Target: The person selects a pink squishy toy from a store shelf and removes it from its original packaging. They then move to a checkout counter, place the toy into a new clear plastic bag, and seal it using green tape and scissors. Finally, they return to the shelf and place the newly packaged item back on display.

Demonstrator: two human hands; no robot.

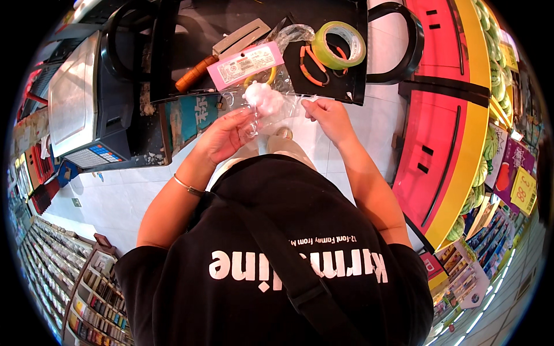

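My left hand (231, 134) grips the lower left part of a clear plastic bag (285, 86) with a pink and white header card (245, 65). Inside the bag lie a pale pink, rounded figure (264, 98) and a yellow ring. My right hand (327, 117) is by the bag's right edge, its thumb and fingers closed together; whether they pinch the film cannot be told. Beyond the bag, a black tray (199, 26) holds a roll of yellow-green adhesive tape (319, 45), orange and black bands (312, 67), and a cleaver (241, 39) with a wooden handle.
A weighing scale (73, 95) with a keypad stands at the left. Black loop handles (419, 43) flank the tray. Pink and yellow display panels (426, 160) with watermelons (480, 171) run along the right. Stocked shelves (97, 302) stand at the lower left. White floor tiles lie below.
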